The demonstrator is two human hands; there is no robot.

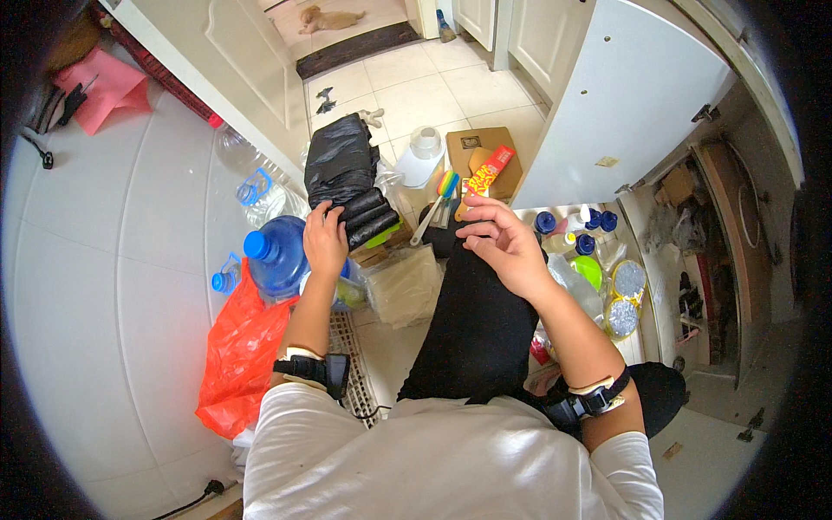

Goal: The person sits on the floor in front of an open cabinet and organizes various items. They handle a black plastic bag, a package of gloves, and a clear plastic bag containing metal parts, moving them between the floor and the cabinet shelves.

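My left hand (325, 242) is at the near left edge of a stack of folded black plastic bags (338, 156), fingers slightly spread. Whether the fingertips press on the plastic or hover over it, I cannot tell. Rolled black bags (370, 216) lie just right of those fingers, with something lime green under them. A large blue water jug (283, 260) stands beside my left wrist. Over my black-trousered knee, my right hand (510, 250) hangs with fingers apart and holds nothing. Beyond it are a rainbow-headed brush (447, 185) with a white handle and a red and yellow packet (491, 170).
A red plastic bag (240, 357) and clear bottles (257, 188) line the left wall. Flat cardboard (513, 140) and a white container (422, 162) lie ahead. Blue-capped bottles (545, 222) stand right, by an open cabinet door (624, 110). A dog (331, 19) lies beyond the doorway.
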